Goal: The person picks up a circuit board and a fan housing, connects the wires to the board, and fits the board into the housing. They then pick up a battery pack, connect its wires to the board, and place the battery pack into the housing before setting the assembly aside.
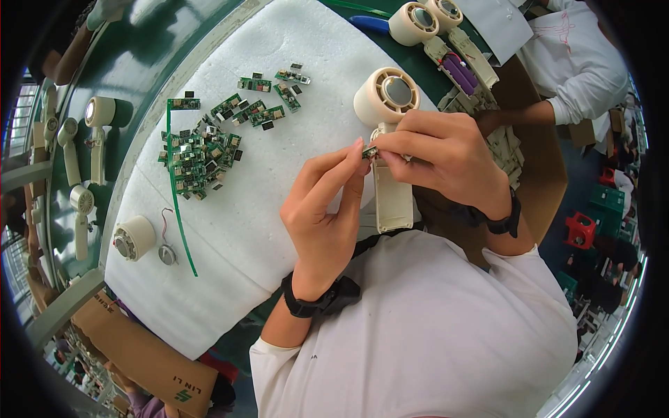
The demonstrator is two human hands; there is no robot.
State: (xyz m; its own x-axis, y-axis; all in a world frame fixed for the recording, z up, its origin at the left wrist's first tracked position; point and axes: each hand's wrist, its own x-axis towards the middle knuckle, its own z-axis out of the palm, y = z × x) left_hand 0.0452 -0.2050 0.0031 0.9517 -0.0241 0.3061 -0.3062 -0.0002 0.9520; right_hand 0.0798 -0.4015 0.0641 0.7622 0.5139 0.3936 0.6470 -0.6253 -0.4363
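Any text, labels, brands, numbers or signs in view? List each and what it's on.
Brown cardboard box, lower left: dark lettering and a green logo; wording not copied here.
Co-worker's white shirt, upper right: red print, too blurred to read.
Held circuit board: any marking too small to read.
Piled circuit boards: likewise too small.

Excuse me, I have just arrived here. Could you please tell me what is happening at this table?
A person holds a small green circuit board between the fingertips of the left hand and right hand. Beneath the hands is a cream fan with its handle open. More boards lie piled and scattered on a white foam sheet, near a separate fan head. At the right, another person in white reaches toward cream parts.
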